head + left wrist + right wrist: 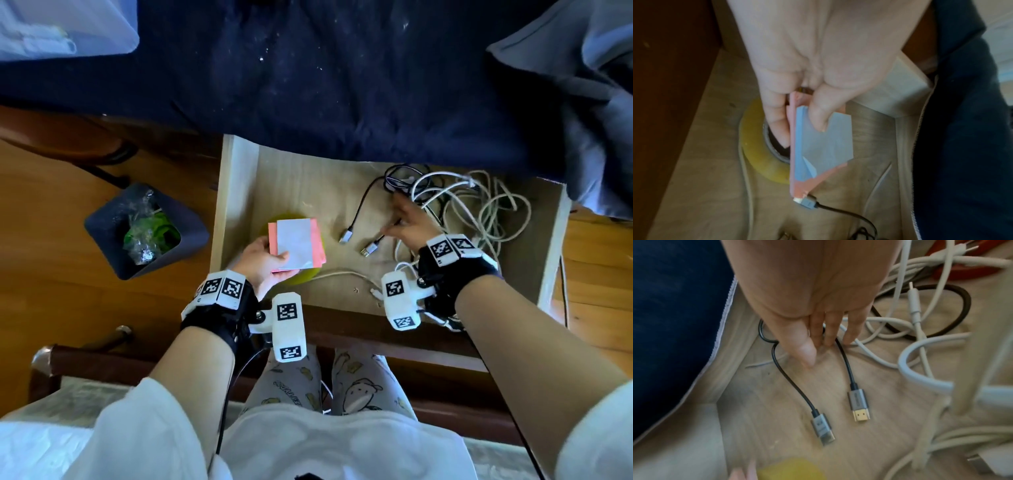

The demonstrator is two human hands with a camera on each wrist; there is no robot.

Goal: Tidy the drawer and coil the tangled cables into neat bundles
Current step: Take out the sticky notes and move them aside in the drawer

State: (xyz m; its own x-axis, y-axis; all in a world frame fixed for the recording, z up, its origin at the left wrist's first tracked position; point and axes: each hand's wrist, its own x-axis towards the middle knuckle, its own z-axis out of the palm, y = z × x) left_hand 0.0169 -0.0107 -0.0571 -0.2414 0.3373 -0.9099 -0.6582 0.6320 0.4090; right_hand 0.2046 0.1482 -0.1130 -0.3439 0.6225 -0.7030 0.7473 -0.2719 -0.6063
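The light wooden drawer [236, 192] stands pulled out in front of me. My left hand [265, 257] [822, 110] pinches a stack of pink and pale sticky notes [296, 245] [826, 146] between thumb and fingers, just above a yellow tape roll [306, 277] [760, 154]. My right hand [399, 222] [824, 344] reaches into the drawer with its fingers extended. Its fingertips touch a thin black cable [359, 205] [846, 366] that ends in two grey plugs [346, 236] [859, 407]. A tangle of white cables [479, 205] [920, 373] fills the drawer's right side.
A dark bin [191, 226] with crumpled wrappers stands on the wooden floor to the left of the drawer. Dark blue bedding [342, 85] overhangs the drawer's far edge. A red object [962, 272] lies under the white cables. A clear plastic box [51, 27] sits far left.
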